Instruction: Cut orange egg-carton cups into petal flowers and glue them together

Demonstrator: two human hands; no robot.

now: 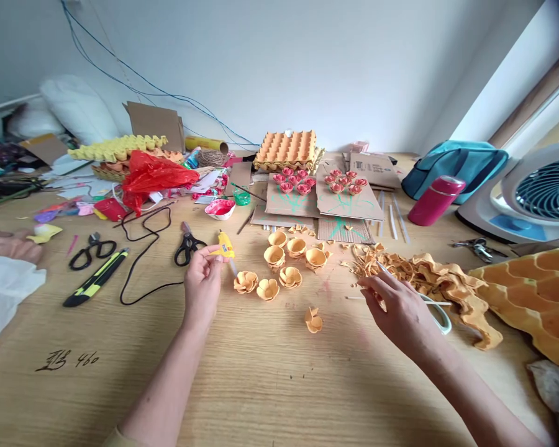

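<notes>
My left hand (202,282) pinches a small yellow glue gun (225,244), with a pale glue stick beneath it. My right hand (395,304) curls over a pair of scissors; a blade shows above the fingers and the pale scissor handle (444,321) below the hand. Between my hands lies one orange egg-carton petal cup (313,321). Farther back sit three flower-shaped cups (268,288) and several plain round cups (274,256). Orange carton scraps (414,267) are heaped beyond my right hand.
Black-handled scissors (186,245), pliers (93,250) and a box cutter (95,277) lie left, beside a black cord (144,288). Another person's hand (12,247) rests at the left edge. Red flowers on cardboard (349,202) stand behind; a pink bottle (435,200) and fan (526,192) stand right.
</notes>
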